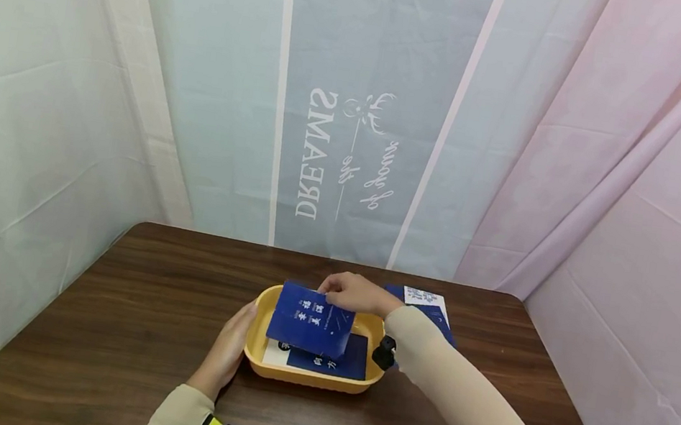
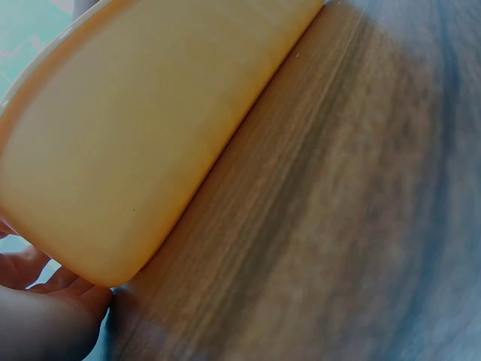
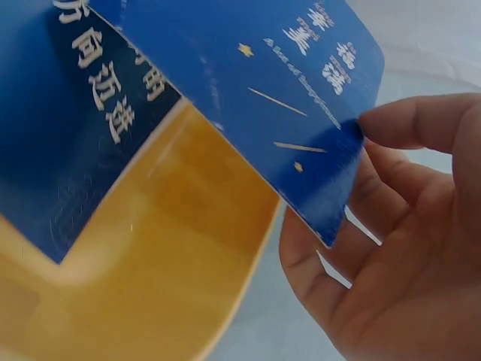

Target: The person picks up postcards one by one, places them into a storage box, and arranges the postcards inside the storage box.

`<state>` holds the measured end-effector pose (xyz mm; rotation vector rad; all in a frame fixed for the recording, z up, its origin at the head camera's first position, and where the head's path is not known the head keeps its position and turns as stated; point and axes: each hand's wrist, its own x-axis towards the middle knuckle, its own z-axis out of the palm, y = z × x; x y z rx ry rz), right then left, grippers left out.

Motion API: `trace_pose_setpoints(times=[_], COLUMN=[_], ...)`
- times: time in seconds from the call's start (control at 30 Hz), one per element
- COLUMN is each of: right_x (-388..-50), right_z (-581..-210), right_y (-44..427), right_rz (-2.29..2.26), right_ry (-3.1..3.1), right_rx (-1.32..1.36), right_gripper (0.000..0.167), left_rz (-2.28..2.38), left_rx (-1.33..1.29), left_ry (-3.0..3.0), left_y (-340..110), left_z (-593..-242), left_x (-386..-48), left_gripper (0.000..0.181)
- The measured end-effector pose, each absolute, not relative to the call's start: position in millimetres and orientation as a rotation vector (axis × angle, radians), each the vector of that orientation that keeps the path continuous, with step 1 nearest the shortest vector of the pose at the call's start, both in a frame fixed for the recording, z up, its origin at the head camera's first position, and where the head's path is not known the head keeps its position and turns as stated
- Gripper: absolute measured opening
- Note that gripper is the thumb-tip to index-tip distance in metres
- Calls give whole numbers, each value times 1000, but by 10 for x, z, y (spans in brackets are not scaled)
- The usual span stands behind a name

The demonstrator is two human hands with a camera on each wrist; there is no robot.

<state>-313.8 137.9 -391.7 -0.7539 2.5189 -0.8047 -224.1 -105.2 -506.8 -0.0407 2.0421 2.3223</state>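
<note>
My right hand (image 1: pixel 362 294) pinches the edge of a blue card (image 1: pixel 311 321) with white characters, tilted over the yellow basket (image 1: pixel 310 380). In the right wrist view the thumb and fingers of the right hand (image 3: pixel 406 226) grip one end of that blue card (image 3: pixel 278 90). Inside the basket lies another dark blue card (image 1: pixel 355 361) with a white part at its left. My left hand (image 1: pixel 226 350) rests against the basket's left end; in the left wrist view the left hand's fingers (image 2: pixel 56 289) touch the outside of the basket (image 2: pixel 135 150).
More blue and white cards (image 1: pixel 431 312) lie on the brown wooden table (image 1: pixel 172 290) right of the basket, partly behind my right wrist. A curtain (image 1: pixel 384 44) printed with letters hangs at the table's back edge, with pale cloth on both sides.
</note>
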Motion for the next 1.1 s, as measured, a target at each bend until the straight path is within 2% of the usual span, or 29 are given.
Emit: trace_pose_setpoints(times=[0.6, 1.1], right_x=[-3068, -3008], right_z=[-4079, -4220], right_y=[1026, 815], right_rz=[-561, -155], right_ry=[2496, 2681], right_rx=[-823, -824], right_gripper=[17, 29], left_rz=[2310, 2328], left_rx=[-37, -6], left_ry=[2052, 2067], left_y=[-1072, -1064], left_z=[-5058, -5093], left_x=[-2236, -2243], left_gripper=[62, 62])
